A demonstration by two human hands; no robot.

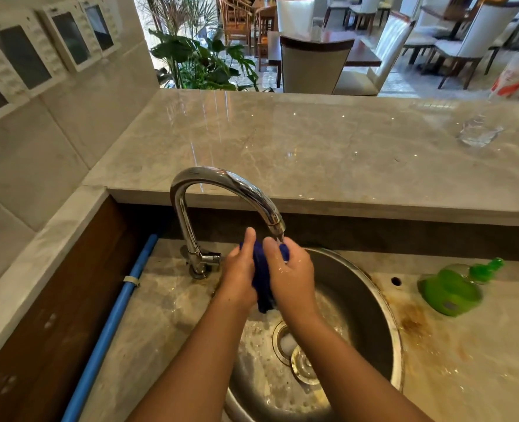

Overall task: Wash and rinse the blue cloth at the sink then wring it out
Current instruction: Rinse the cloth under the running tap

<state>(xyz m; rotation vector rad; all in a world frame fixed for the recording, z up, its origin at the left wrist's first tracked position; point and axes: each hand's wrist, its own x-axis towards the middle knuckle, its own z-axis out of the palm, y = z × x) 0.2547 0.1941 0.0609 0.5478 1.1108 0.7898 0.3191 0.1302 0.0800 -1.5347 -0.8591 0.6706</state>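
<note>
The dark blue cloth (pixel 261 278) is bunched between both my hands, just under the spout of the chrome faucet (pixel 221 190), above the round steel sink (pixel 367 300). My left hand (pixel 240 272) grips its left side with the thumb up. My right hand (pixel 291 274) grips the right side and looks wet. A thin stream of water falls from the spout onto my right hand. A tail of the cloth hangs below my hands. Most of the cloth is hidden by my fingers.
A green soap bottle (pixel 453 287) lies on its side on the stained counter right of the sink. The drain strainer (pixel 297 354) sits in the basin. A blue pipe (pixel 115 315) runs along the left. A raised marble ledge (pixel 313 141) holds a clear plastic item (pixel 480 132).
</note>
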